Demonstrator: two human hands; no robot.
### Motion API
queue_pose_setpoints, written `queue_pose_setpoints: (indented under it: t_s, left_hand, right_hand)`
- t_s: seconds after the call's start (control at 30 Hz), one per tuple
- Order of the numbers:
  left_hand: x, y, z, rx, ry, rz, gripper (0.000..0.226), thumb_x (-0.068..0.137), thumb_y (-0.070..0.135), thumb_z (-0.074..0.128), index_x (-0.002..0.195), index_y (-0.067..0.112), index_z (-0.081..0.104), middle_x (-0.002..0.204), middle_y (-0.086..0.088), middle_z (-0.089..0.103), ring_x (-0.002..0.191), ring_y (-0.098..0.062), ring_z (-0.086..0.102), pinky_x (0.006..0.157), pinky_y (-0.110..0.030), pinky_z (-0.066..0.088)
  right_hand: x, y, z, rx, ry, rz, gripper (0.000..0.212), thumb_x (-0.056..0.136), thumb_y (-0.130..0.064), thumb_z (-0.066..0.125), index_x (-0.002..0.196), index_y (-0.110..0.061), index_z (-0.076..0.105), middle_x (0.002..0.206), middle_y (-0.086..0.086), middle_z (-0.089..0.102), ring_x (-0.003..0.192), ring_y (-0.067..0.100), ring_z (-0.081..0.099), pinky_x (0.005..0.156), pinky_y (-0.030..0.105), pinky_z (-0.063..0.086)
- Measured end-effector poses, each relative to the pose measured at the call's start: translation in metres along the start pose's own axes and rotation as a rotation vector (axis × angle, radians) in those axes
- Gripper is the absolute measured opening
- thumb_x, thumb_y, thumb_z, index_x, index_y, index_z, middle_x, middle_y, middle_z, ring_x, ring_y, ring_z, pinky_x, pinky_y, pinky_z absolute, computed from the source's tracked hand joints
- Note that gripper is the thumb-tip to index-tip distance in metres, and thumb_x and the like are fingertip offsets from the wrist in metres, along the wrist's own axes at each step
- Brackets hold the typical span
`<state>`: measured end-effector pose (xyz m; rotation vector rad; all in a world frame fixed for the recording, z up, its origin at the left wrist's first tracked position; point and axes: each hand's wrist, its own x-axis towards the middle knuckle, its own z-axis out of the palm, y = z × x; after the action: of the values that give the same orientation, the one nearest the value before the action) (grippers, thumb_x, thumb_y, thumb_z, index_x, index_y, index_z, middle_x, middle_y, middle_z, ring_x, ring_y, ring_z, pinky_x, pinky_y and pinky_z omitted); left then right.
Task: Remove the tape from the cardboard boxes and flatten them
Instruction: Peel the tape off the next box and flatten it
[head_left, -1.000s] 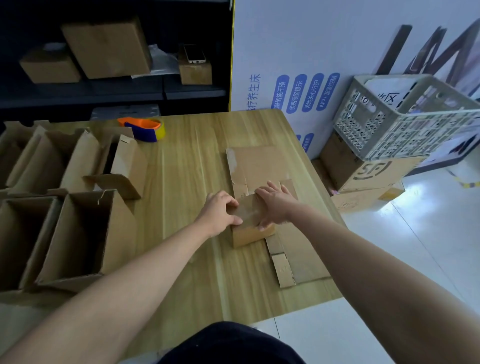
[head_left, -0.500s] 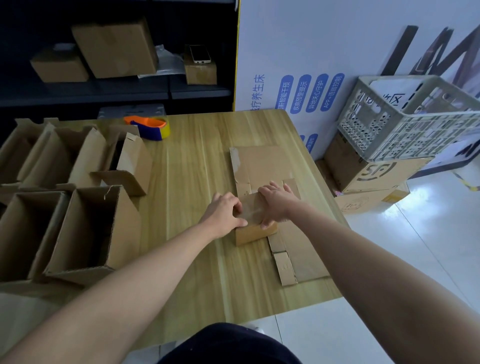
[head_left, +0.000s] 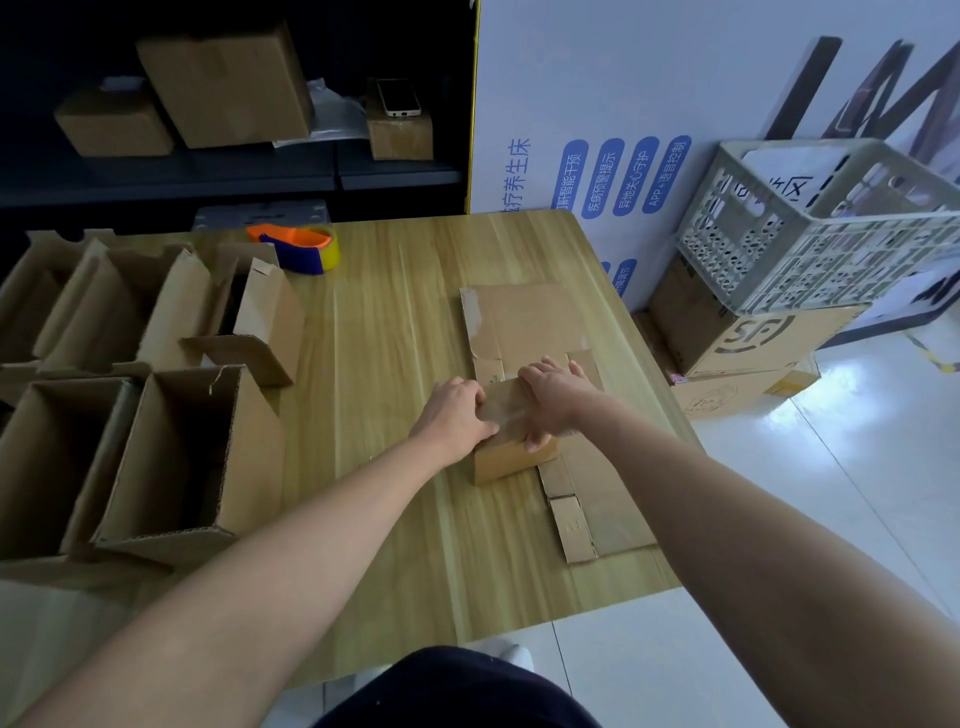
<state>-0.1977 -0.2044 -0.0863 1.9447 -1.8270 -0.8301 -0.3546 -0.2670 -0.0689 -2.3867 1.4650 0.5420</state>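
Note:
A small taped cardboard box (head_left: 511, 457) stands on the wooden table (head_left: 384, 364), partly on top of a flattened cardboard sheet (head_left: 535, 322). My left hand (head_left: 452, 415) grips the box's left top edge, fingers curled over it. On the right side of the top, my right hand (head_left: 553, 402) holds the box with its thumb down the front face. Shiny tape runs across the box top between the two hands.
Several opened cardboard boxes (head_left: 171, 457) crowd the table's left side. An orange and blue tape dispenser (head_left: 301, 247) lies at the back. A grey plastic crate (head_left: 815, 228) sits on stacked boxes (head_left: 748, 338) on the floor at right. Shelves behind hold more boxes and a phone (head_left: 397, 96).
Both hands stay on the small box. The left hand's fingers have shifted slightly along the top edge; the box has hardly moved.

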Motion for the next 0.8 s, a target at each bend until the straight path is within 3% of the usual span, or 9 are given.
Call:
queue_pose_setpoints:
  t_s: [0.17,0.3,0.43,0.5,0.7,0.8]
  left_hand:
    - [-0.004,0.001,0.002,-0.004,-0.001,-0.015,0.04,0.082,0.029,0.071,0.112,0.012,0.052,0.116,-0.003,0.048,0.097,-0.018,0.053,0.085,-0.03,0.046]
    - [-0.006,-0.002,0.001,0.016,0.033,-0.046,0.045,0.082,0.03,0.071,0.119,0.009,0.056,0.115,-0.005,0.049,0.097,-0.021,0.057,0.086,-0.033,0.047]
    - [-0.007,-0.006,-0.002,0.025,0.101,-0.036,0.015,0.085,0.019,0.067,0.092,0.006,0.07,0.095,-0.006,0.065,0.088,-0.024,0.062,0.072,-0.031,0.045]
    - [-0.007,-0.007,-0.002,0.019,0.129,-0.055,0.013,0.087,0.013,0.064,0.083,0.003,0.072,0.09,-0.007,0.07,0.087,-0.025,0.064,0.07,-0.029,0.045]
    - [-0.005,-0.009,-0.001,0.02,0.19,-0.135,0.01,0.089,0.012,0.062,0.085,0.004,0.067,0.095,-0.007,0.063,0.086,-0.024,0.06,0.077,-0.036,0.05]
    - [0.0,-0.009,-0.001,0.017,0.174,-0.16,0.01,0.088,0.009,0.061,0.079,0.006,0.064,0.087,-0.008,0.066,0.08,-0.025,0.061,0.067,-0.034,0.049]
  right_hand:
    - [-0.002,-0.001,0.001,0.01,0.014,0.003,0.108,0.061,-0.047,0.083,0.146,-0.014,0.025,0.149,0.002,0.033,0.144,0.024,0.011,0.116,0.051,0.003]
    - [-0.003,-0.001,0.001,0.012,0.008,0.013,0.106,0.061,-0.046,0.083,0.145,-0.014,0.027,0.147,0.002,0.034,0.143,0.024,0.012,0.116,0.052,0.003]
    - [-0.002,-0.002,0.001,0.011,0.009,0.015,0.105,0.061,-0.045,0.083,0.144,-0.015,0.028,0.147,0.002,0.034,0.143,0.024,0.013,0.116,0.053,0.004]
    - [-0.001,-0.001,0.001,0.013,0.015,0.015,0.104,0.06,-0.045,0.084,0.143,-0.016,0.029,0.145,0.002,0.036,0.142,0.024,0.016,0.116,0.052,0.005]
    - [0.002,0.0,0.002,0.026,0.014,0.015,0.102,0.06,-0.044,0.084,0.143,-0.017,0.03,0.143,0.002,0.037,0.14,0.024,0.018,0.116,0.052,0.005]
    - [0.001,-0.001,0.002,0.037,0.012,0.015,0.102,0.06,-0.042,0.084,0.143,-0.017,0.03,0.144,0.002,0.036,0.141,0.024,0.018,0.116,0.053,0.005]
